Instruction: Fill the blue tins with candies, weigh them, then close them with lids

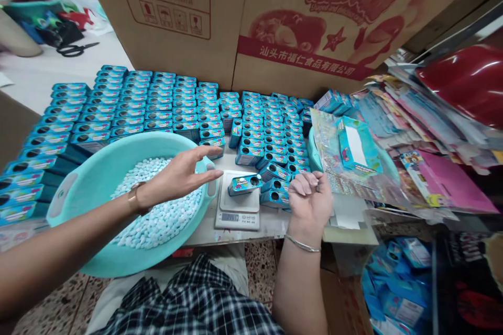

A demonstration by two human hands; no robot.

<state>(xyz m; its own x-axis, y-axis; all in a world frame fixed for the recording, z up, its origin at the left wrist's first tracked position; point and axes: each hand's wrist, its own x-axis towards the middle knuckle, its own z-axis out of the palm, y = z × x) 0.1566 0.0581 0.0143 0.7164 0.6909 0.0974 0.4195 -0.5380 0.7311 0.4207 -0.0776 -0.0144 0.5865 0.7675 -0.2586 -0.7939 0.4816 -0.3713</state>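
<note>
My left hand (pixel 183 171) reaches across the rim of a turquoise basin (pixel 88 178), thumb and fingers apart, with nothing in them. Small white and pale blue candies (pixel 157 222) fill the bottom of that basin. Just beyond my fingertips, a blue box (pixel 244 184) with a dark round hole in its top rests on a small digital scale (pixel 238 220). A white piece sits on the box top. Right of the scale, my right hand (pixel 310 196) is raised with its fingers curled in to the palm; whatever they may hold is hidden.
Rows of similar blue boxes (pixel 133 99) stand behind the basin and scale. A large carton (pixel 220 21) walls off the back. At right, a clear sheet and a box (pixel 357 144) lie over another basin, beside piled packaging (pixel 444 183). Scissors (pixel 76 49) lie far left.
</note>
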